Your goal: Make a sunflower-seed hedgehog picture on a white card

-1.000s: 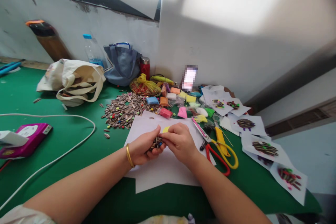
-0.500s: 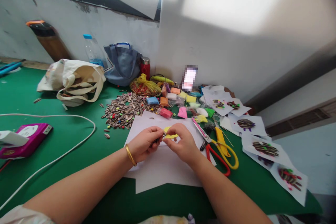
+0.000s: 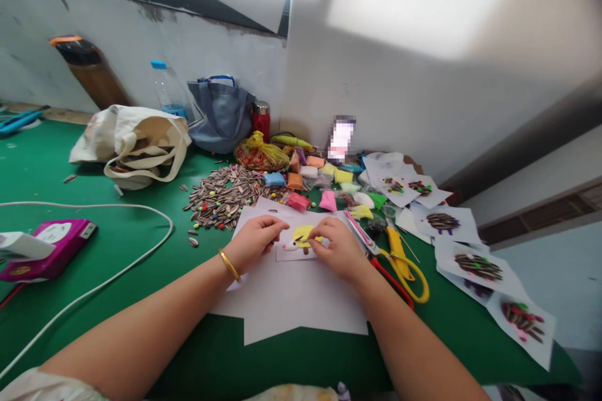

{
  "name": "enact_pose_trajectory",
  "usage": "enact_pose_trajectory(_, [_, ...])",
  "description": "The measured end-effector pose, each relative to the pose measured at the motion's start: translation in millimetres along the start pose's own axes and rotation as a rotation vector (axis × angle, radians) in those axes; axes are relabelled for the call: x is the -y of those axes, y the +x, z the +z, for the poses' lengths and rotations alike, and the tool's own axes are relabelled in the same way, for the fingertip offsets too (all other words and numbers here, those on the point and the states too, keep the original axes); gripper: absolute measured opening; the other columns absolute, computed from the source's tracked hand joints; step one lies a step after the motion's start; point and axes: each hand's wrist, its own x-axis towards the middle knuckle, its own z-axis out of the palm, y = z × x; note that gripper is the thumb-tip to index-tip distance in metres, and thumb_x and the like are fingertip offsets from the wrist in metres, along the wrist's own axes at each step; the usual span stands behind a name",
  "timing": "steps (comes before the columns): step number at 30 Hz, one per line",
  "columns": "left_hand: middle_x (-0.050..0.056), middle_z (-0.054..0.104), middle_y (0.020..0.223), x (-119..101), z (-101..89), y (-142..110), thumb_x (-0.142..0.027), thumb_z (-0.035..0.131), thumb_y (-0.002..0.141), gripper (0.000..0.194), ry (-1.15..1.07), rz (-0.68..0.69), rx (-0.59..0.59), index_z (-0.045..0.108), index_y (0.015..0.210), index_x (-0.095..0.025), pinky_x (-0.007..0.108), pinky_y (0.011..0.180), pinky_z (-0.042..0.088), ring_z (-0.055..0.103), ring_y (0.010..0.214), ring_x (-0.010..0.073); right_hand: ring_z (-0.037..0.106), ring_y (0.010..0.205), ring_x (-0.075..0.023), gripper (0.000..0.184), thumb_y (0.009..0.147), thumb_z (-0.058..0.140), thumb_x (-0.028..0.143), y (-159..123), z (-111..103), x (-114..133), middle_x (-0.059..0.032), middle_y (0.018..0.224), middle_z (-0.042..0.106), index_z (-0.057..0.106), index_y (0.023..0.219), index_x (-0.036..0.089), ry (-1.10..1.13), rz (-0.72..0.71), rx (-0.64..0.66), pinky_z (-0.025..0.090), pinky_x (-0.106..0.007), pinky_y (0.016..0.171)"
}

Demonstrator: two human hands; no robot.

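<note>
A small white card (image 3: 288,252) lies on larger white paper sheets (image 3: 301,301) on the green table. A yellow clay patch (image 3: 302,235) with a few sunflower seeds is stuck on the card. My right hand (image 3: 337,249) has its fingertips pinched at the right edge of the yellow patch. My left hand (image 3: 254,242), with a gold bangle on the wrist, is curled shut at the card's left edge; earlier frames showed seeds in its palm, hidden now.
A heap of sunflower seeds (image 3: 223,195) lies behind the paper, with coloured clay packets (image 3: 310,185) beside it. Scissors (image 3: 402,263) sit right of my right hand. Finished seed pictures (image 3: 470,263) spread along the right. Bags (image 3: 136,141), a bottle, a white cable (image 3: 117,263) and a pink device (image 3: 51,247) are at left.
Both hands moved forward from above the paper down to the small card. The right hand took a seed from the left palm and brought it to the yellow patch.
</note>
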Motion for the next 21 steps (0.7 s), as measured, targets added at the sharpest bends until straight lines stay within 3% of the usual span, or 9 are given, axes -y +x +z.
enact_pose_trajectory(8, [-0.004,0.05,0.062,6.7,-1.2,5.5,-0.047,0.067,0.07,0.039,0.012,-0.036,-0.012,0.067,0.09,-0.013,0.018,0.04,0.022,0.036,0.045,0.0047,0.054,0.085,-0.0195,0.008,0.082,0.066,0.019,0.2,19.2,-7.3,-0.0042,0.083,0.062,0.073,0.081,0.023,-0.138,-0.007,-0.001,0.039,-0.032,0.078])
enact_pose_trajectory(21, [-0.004,0.05,0.062,3.2,0.9,1.4,-0.046,0.066,0.071,0.036,0.013,-0.029,-0.003,0.067,0.088,-0.014,0.018,0.04,0.021,0.035,0.044,0.0051,0.053,0.082,-0.0183,0.011,0.083,0.065,0.018,1.9,18.7,-7.8,-0.0029,0.079,0.063,0.072,0.076,0.023,-0.191,-0.003,0.028,0.037,-0.031,0.078])
